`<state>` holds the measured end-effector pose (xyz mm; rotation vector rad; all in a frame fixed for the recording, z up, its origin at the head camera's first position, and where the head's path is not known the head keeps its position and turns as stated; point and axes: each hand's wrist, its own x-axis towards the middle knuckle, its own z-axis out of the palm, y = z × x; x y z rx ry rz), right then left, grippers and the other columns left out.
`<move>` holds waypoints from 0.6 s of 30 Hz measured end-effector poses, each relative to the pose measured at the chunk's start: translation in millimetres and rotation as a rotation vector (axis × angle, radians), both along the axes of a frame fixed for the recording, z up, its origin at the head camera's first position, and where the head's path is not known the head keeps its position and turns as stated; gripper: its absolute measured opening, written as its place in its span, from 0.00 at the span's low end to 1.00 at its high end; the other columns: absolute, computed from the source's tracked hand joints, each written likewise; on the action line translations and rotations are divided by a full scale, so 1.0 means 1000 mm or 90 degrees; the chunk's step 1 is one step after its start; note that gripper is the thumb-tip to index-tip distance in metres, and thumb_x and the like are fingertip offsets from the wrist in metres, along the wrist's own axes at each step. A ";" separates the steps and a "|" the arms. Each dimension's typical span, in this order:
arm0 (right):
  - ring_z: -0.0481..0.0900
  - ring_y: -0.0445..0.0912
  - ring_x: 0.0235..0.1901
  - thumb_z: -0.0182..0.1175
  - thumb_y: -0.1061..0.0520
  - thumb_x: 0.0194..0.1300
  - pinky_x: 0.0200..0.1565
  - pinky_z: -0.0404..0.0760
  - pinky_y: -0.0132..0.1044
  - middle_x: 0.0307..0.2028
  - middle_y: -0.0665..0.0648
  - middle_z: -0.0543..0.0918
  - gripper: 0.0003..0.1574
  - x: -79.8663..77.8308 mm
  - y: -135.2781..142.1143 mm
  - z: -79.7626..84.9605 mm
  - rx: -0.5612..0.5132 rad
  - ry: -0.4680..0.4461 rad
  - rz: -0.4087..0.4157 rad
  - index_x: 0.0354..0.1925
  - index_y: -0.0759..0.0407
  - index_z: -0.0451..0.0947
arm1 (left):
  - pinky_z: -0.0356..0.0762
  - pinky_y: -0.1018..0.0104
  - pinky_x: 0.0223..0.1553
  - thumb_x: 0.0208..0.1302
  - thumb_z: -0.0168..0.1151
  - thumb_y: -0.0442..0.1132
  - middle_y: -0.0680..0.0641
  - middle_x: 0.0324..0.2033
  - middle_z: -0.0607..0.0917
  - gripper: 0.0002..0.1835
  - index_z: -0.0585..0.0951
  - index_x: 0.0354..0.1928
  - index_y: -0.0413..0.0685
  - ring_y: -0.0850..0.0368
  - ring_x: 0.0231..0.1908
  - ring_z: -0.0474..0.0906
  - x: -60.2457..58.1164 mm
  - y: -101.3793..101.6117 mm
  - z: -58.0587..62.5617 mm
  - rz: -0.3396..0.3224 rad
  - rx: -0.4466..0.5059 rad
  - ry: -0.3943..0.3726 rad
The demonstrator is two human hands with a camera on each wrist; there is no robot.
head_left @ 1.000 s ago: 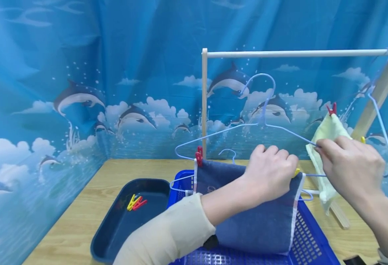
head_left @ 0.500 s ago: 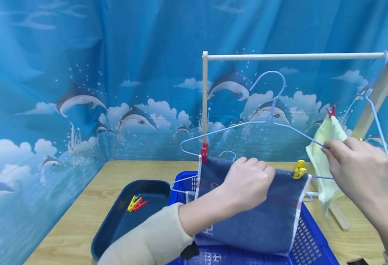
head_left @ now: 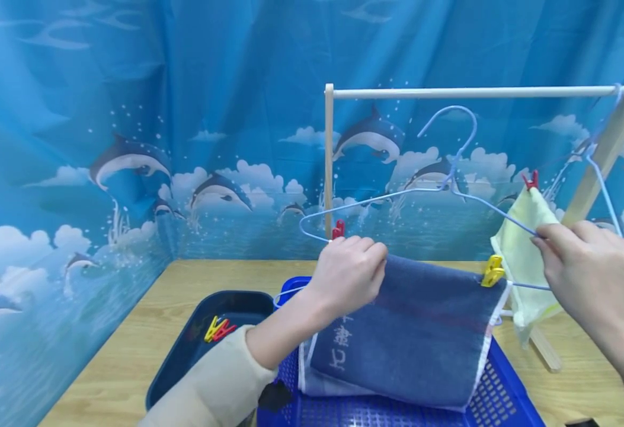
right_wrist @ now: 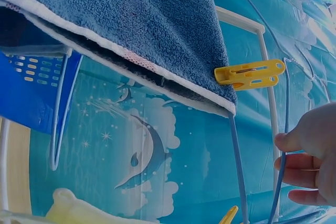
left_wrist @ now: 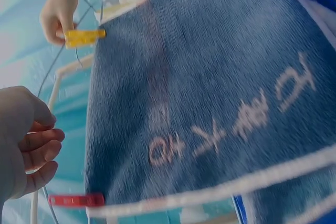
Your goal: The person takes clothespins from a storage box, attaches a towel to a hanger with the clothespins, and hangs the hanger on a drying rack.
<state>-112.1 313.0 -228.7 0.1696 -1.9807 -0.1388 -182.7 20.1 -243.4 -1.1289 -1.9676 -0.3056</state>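
Note:
My right hand (head_left: 597, 270) pinches the sloping right arm of a light-blue wire clothes hanger (head_left: 397, 193). Over its lower bar hangs a dark-blue towel (head_left: 418, 332) with white edges and pale lettering. A yellow clothespin (right_wrist: 249, 74) clips the towel's right corner, and a red clothespin (left_wrist: 76, 200) the left one. My left hand (head_left: 349, 270) is near the red clothespin, covering the towel's upper left part in the head view. In the left wrist view, the fingers of this left hand (left_wrist: 29, 142) curl loosely with nothing between them, apart from the towel.
Below the towel is a blue perforated basket (head_left: 504, 379) with another hanger in it. A dark tray (head_left: 165, 362) holds yellow and red clothespins (head_left: 218, 329) at left. Behind stands a rack (head_left: 482, 92), with a pale-yellow cloth (head_left: 525, 255) on a hanger at its right end.
My left hand has moved left along the towel's top from the yellow clothespin towards the red one. My right hand has shifted slightly right with the hanger and towel.

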 end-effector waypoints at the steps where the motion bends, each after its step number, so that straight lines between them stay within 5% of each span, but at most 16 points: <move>1: 0.71 0.63 0.18 0.61 0.64 0.52 0.16 0.62 0.50 0.24 0.69 0.77 0.07 0.001 0.000 0.000 -0.002 -0.005 0.000 0.33 0.66 0.78 | 0.64 0.74 0.21 0.60 0.59 0.35 0.54 0.22 0.81 0.05 0.82 0.28 0.49 0.63 0.22 0.74 -0.002 -0.003 -0.001 -0.002 0.011 -0.002; 9: 0.72 0.64 0.22 0.61 0.67 0.56 0.22 0.65 0.52 0.26 0.72 0.76 0.07 0.007 -0.002 0.007 -0.049 -0.055 -0.038 0.34 0.72 0.76 | 0.66 0.72 0.21 0.57 0.60 0.33 0.52 0.20 0.81 0.04 0.81 0.26 0.47 0.60 0.20 0.73 -0.019 -0.026 -0.003 0.030 0.060 -0.014; 18: 0.71 0.65 0.23 0.60 0.73 0.54 0.24 0.64 0.51 0.27 0.75 0.75 0.06 0.010 0.003 0.010 -0.071 -0.052 0.000 0.33 0.75 0.75 | 0.63 0.69 0.18 0.53 0.61 0.32 0.52 0.15 0.77 0.06 0.77 0.21 0.47 0.60 0.16 0.68 -0.042 -0.044 -0.004 0.079 0.099 -0.004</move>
